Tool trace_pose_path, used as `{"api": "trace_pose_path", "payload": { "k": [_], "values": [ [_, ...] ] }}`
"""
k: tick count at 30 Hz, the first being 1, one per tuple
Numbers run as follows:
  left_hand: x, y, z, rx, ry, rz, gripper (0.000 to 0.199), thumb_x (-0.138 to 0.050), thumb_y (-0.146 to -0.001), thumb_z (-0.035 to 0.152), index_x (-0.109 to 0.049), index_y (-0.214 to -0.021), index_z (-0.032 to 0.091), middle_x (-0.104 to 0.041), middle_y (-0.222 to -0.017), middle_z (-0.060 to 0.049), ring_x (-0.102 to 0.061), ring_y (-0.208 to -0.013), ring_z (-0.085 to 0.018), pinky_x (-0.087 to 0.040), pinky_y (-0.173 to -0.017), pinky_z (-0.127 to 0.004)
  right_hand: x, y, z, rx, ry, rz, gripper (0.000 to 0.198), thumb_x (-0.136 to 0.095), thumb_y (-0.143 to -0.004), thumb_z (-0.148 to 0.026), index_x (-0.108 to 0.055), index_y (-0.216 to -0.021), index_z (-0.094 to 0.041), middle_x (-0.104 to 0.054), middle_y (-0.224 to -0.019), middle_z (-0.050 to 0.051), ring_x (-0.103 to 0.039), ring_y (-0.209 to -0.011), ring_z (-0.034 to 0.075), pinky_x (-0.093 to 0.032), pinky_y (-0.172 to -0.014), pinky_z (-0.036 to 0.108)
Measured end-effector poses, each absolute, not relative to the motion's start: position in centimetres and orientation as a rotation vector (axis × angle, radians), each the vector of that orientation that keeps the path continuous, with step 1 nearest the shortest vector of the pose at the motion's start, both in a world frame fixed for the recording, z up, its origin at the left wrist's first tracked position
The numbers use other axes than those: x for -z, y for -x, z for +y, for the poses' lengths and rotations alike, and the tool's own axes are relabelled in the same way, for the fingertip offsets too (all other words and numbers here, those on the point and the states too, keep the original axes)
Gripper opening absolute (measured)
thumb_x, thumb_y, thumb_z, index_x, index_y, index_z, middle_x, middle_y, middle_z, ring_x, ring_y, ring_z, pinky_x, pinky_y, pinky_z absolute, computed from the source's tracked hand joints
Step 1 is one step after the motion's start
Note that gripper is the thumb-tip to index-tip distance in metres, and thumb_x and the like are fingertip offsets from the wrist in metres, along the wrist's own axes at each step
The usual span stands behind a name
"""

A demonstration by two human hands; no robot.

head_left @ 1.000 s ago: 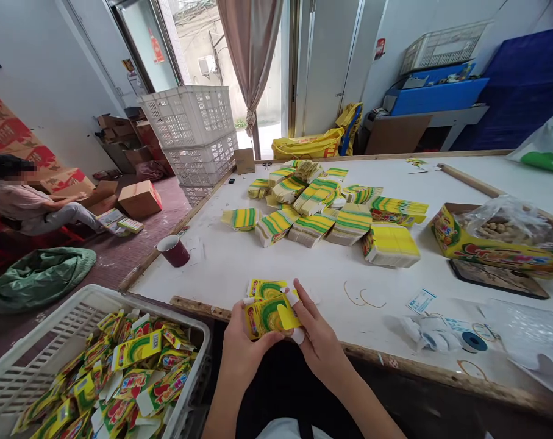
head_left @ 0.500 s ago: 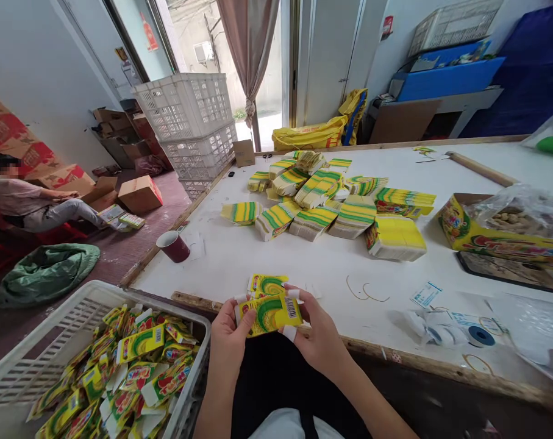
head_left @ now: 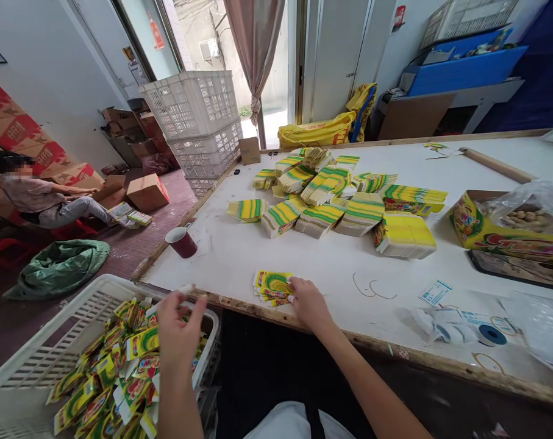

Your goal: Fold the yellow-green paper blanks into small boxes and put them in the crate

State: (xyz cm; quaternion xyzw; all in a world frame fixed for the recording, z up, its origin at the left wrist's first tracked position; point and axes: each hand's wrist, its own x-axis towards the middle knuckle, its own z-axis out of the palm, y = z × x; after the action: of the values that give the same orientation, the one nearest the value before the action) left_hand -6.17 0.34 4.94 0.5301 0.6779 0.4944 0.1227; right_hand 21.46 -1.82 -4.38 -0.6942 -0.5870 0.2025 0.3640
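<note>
My left hand (head_left: 180, 326) is raised over the near corner of the white plastic crate (head_left: 93, 289). Its thumb and fingers are apart, and nothing is in them; a fingertip has a white wrap. Many small yellow-green cartons (head_left: 141, 342) with white flaps fill the crate in a loose heap. At the table's front edge, my right hand (head_left: 309, 300) pinches the right end of a small pile of flat yellow-green cartons (head_left: 272, 283). Its fingertips are partly hidden there, so how many cartons it grips cannot be told.
Bundles of flattened cartons (head_left: 319, 218) are heaped mid-table. A maroon mug (head_left: 183, 244) stands at the left. Rubber bands (head_left: 372, 289), tape rolls (head_left: 492, 335) and a display box of peanuts (head_left: 509, 244) lie to the right. Stacked crates (head_left: 198, 116) and a seated person (head_left: 52, 195) are beyond.
My hands have parted. The left has let go of the yellow carton and swung left over the crate. The right has stayed near the table edge, at the carton pile. The view has shifted slightly.
</note>
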Motion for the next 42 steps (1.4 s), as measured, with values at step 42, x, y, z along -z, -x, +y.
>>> {"api": "trace_pose_path", "payload": {
  "k": [42],
  "values": [
    [-3.8,-1.8,-2.4,-0.959,-1.655,1.177,0.088,-0.091,-0.040,0.029,-0.056,-0.121,0.023,-0.059,-0.130,-0.012,-0.050,-0.125,-0.034,-0.035,-0.109,-0.048,-1.4,-21.6,-6.9,-0.026,1.210,-1.901,0.036,-0.050,-0.084,-0.003,-0.069,-0.091,-0.034,-0.075,-0.088,-0.004,-0.063,-0.099,0.021,-0.024,-0.112,0.052]
  ]
}}
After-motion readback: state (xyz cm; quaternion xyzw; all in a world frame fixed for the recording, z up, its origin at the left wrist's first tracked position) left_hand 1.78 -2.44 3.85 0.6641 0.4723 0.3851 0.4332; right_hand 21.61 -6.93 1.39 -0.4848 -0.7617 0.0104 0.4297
